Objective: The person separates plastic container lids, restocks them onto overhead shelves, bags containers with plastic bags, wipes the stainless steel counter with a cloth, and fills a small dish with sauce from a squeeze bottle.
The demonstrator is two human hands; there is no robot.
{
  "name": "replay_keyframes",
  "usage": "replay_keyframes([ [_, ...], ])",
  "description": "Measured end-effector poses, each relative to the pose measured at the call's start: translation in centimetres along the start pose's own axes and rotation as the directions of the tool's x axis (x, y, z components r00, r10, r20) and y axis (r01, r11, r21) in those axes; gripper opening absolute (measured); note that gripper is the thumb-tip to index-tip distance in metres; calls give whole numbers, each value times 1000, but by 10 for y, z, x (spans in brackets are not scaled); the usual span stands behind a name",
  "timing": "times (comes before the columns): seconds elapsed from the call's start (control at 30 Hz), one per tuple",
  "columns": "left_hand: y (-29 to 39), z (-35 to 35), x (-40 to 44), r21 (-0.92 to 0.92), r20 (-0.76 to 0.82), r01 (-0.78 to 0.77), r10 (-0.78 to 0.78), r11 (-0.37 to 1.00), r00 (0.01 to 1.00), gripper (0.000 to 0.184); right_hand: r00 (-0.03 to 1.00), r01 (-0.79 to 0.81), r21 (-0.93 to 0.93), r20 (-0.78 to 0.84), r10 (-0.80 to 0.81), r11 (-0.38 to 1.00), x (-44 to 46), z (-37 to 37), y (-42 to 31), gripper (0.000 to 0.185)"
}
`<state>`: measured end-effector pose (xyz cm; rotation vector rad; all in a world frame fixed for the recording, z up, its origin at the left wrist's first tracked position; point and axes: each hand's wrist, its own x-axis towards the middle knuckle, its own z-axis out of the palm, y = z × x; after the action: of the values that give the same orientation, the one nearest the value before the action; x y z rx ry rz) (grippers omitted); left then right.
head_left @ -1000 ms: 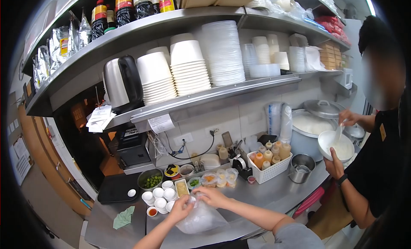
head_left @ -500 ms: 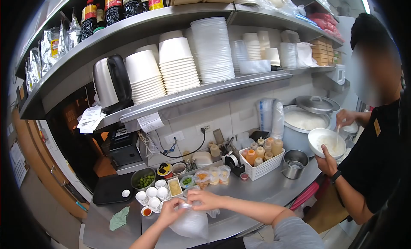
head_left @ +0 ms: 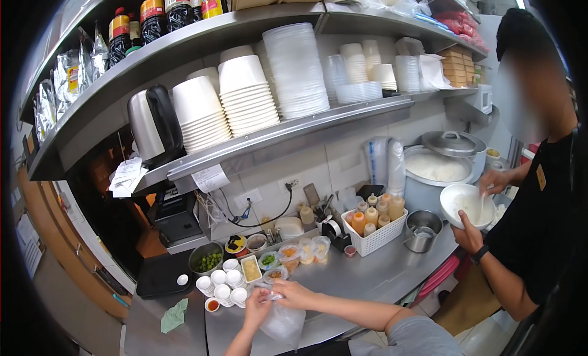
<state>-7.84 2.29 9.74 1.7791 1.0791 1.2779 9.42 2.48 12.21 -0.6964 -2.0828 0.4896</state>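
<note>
Both hands grip a clear plastic bag [head_left: 283, 325], which is on the near side of the white basket [head_left: 383, 241] and to its left, over the steel worktop [head_left: 352, 288]. The left hand [head_left: 257, 307] pinches the gathered top of the bag between closed fingers, and the right hand [head_left: 294, 295] is closed on the same part, just beside it; the body of the bag hangs below them. The basket holds squeeze bottles [head_left: 370, 216] with orange and pale contents. Left of the basket are small bags of food [head_left: 306, 250], a rectangular container [head_left: 251, 269], stacked white cups [head_left: 222, 288], and a small cup of reddish sauce [head_left: 212, 304]. Farther left of it are a bowl of green pieces [head_left: 207, 260], a black tray [head_left: 156, 284] and a green cloth [head_left: 174, 315]. Just right of the basket stands a metal pot [head_left: 422, 233]; beyond that pot, a person in a black shirt [head_left: 523, 233] holds a white bowl [head_left: 454, 210].
</note>
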Motion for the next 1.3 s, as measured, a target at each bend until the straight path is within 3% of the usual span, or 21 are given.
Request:
replay_keyframes([
  [0.1, -5, 8, -11, -86, 12, 75, -75, 993, 997, 20, 996, -58, -77, -68, 53, 995, -10, 15, 17, 18],
  [0.2, -12, 20, -24, 11, -57, 125, -124, 992, 991, 20, 991, -135, -144, -38, 131, 980, -21, 27, 27, 18],
  [0.27, -41, 24, -37, 221, -37, -46, 56, 974, 998, 19, 961, -217, -134, 146, 235, 967, -33, 27, 29, 25],
  [0.3, -54, 27, -46, 214, -50, -2, 13, 977, 999, 14, 961, -216, -135, 147, 235, 967, -41, 27, 30, 25],
  [0.33, -68, 26, -55, 212, -50, 0, 11, 977, 999, 14, 958, -114, -253, 228, 173, 961, -50, 27, 30, 30],
  [0.37, -83, 25, -65, 413, 82, -108, 81, 904, 993, 13, 941, -1, -357, 316, 122, 934, -61, 27, 30, 34],
  [0.4, -96, 26, -73, 579, 225, -230, 118, 782, 967, 11, 939, -2, -357, 319, 124, 934, -72, 29, 34, 34],
  [0.43, -103, 30, -78, 553, 167, -272, 216, 788, 962, 14, 883, 41, -389, 445, 149, 920, -83, 31, 39, 38],
  [0.47, -112, 29, -79, 552, 167, -272, 215, 788, 962, 14, 810, 88, -413, 559, 176, 906, -94, 34, 45, 41],
  [0.5, -118, 25, -78, 532, 215, -257, 165, 807, 962, 19, 811, 86, -413, 557, 177, 907, -106, 36, 51, 41],
  [0.57, -115, 22, -79, 509, 265, -241, 116, 826, 957, 25, 896, 234, -384, 442, -45, 893, -128, 43, 69, 41],
  [0.63, -86, 20, -79, 421, 220, -319, 246, 849, 944, 43, 904, 219, -389, 426, -36, 895, -137, 53, 81, 41],
  [0.67, -73, 17, -84, 420, 223, -323, 248, 848, 943, 43, 913, 202, -391, 407, -28, 898, -140, 58, 88, 40],
  [0.73, -54, 15, -95, 594, 495, -502, 206, 629, 844, 65, 921, 214, -377, 385, -58, 901, -141, 64, 98, 38],
  [0.83, -67, 19, -109, 664, 535, -523, 150, 534, 831, 78, 936, 188, -352, 346, -59, 917, -142, 68, 94, 36],
  [0.9, -77, 17, -109, 686, 542, -557, 181, 468, 820, 79, 945, 145, -347, 325, -26, 927, -138, 66, 84, 35],
  [0.97, -88, 15, -103, 706, 549, -585, 213, 399, 808, 81, 917, 18, -331, 381, 116, 943, -131, 61, 71, 41],
  [1.03, -91, 11, -94, 624, 592, -602, 201, 498, 780, 75, 923, 77, -338, 380, 61, 938, -132, 55, 70, 45],
  [1.17, -91, 10, -83, 534, 603, -639, 280, 554, 747, 64, 921, 156, -362, 389, -3, 919, -135, 56, 76, 56],
  [1.3, -96, 14, -75, 470, 527, -564, 297, 679, 797, 55, 945, 72, -343, 323, 45, 936, -139, 61, 69, 56],
])
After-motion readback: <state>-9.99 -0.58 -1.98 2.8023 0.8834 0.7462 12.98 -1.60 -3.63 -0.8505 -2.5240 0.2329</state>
